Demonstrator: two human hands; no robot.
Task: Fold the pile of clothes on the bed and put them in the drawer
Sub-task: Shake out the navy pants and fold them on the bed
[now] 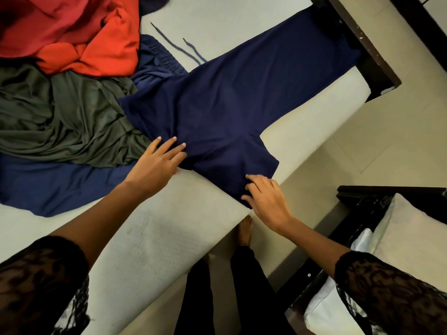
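Head view: navy trousers (229, 105) lying spread on the bed (169, 226), one leg running away from both hands. Left hand (157, 163) pressing flat with straight fingers, gripping nothing. Right hand (266, 199) bending fingers over the nearest corner; pinching or just pressing, cannot tell. Fabric looking soft, light and limp, likely sagging unless taken by two edge corners.

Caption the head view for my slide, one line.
Left hand presses the navy garment flat on the bed, right hand touches its near corner; red cloth and olive cloth lie heaped beside.
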